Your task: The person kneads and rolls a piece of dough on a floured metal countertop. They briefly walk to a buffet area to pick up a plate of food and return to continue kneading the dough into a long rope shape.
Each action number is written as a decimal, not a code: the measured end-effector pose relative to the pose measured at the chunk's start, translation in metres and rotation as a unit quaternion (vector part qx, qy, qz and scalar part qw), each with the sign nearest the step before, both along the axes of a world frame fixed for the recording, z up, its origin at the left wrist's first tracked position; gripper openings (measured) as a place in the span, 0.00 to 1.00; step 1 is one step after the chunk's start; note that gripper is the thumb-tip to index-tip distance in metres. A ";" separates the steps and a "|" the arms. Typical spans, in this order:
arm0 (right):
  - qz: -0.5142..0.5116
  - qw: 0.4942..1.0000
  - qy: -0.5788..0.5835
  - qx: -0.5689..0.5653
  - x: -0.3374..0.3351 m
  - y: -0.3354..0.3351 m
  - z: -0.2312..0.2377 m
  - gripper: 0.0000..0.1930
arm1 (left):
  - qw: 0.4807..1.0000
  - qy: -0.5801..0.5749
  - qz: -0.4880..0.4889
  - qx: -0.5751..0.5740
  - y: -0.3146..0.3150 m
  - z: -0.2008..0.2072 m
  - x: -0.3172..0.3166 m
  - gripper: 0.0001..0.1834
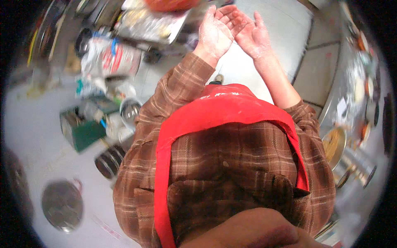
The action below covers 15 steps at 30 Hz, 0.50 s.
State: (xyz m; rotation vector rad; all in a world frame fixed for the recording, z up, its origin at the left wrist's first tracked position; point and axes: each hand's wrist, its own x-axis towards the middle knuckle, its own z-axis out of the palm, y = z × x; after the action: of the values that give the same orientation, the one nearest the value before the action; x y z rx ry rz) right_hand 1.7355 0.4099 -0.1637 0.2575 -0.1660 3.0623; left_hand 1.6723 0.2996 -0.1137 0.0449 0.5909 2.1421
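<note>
Both my hands are raised in front of me over the pale floor, palms turned up and dusted with white powder. My left hand (pixel 216 35) has its fingers stretched toward the right, and they meet or overlap the fingers of my right hand (pixel 253 36). Which fingertips lie on top I cannot tell. Neither palm holds anything. Below them, a red apron (pixel 223 108) with flour-like smudges covers my brown plaid shirt. To the left of my hands is a tray (pixel 175 35) with plastic-covered pale contents, and part of a rounded orange-red thing (pixel 171 4) shows above it.
On the left stand a white plastic bag (pixel 124 60) with red print, a green box (pixel 89 134) and a round dark disc (pixel 62 204). A counter on the right carries blurred containers and a wide bowl (pixel 334 144) of tan contents. Surroundings are motion-smeared.
</note>
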 end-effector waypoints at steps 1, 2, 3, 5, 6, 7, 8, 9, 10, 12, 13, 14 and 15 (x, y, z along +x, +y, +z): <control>-0.072 0.983 -0.148 0.080 0.005 -0.005 0.026 0.26 | 0.998 -0.017 -0.049 0.022 0.011 -0.007 -0.002 0.21; -0.077 0.990 -0.100 0.069 0.005 0.000 0.025 0.25 | 0.992 -0.038 -0.108 0.046 0.018 -0.013 0.000 0.21; -0.079 0.994 -0.053 0.061 0.008 0.015 0.028 0.25 | 0.994 -0.053 -0.088 0.030 0.039 -0.004 0.007 0.21; -0.166 0.974 -0.108 0.111 0.010 0.028 0.043 0.23 | 0.987 0.007 -0.148 0.058 0.069 0.000 0.003 0.22; -0.240 0.934 -0.214 0.156 0.010 0.029 0.055 0.22 | 0.980 0.067 -0.175 0.065 0.080 0.003 0.006 0.23; -0.307 0.876 -0.316 0.197 0.015 0.038 0.063 0.20 | 0.979 0.097 -0.170 0.049 0.099 0.006 0.015 0.23; -0.343 0.860 -0.320 0.203 0.021 0.046 0.064 0.19 | 0.974 0.157 -0.166 0.013 0.109 0.012 0.024 0.23; -0.375 0.844 -0.322 0.210 0.027 0.053 0.060 0.17 | 0.967 0.187 -0.172 0.001 0.121 0.014 0.030 0.23; -0.408 0.824 -0.329 0.215 0.035 0.063 0.060 0.15 | 0.960 0.214 -0.181 -0.010 0.137 0.016 0.036 0.23; -0.494 0.762 -0.397 0.134 0.044 0.077 0.062 0.12 | 0.933 0.277 -0.228 -0.004 0.161 0.014 0.047 0.23; -0.515 0.739 -0.424 0.093 0.048 0.081 0.059 0.12 | 0.912 0.316 -0.260 0.014 0.166 0.009 0.048 0.23; -0.544 0.724 -0.420 0.053 0.053 0.089 0.062 0.11 | 0.888 0.356 -0.289 0.037 0.177 0.008 0.053 0.23; -0.573 0.706 -0.415 0.014 0.060 0.098 0.063 0.12 | 0.856 0.439 -0.258 0.095 0.192 0.004 0.060 0.23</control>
State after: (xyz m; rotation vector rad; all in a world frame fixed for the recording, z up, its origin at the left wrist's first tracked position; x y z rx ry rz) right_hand 1.7955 0.5076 -0.1006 -0.9027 -0.2668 1.6863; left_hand 1.7327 0.4920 -0.1096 1.2070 0.7555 1.5494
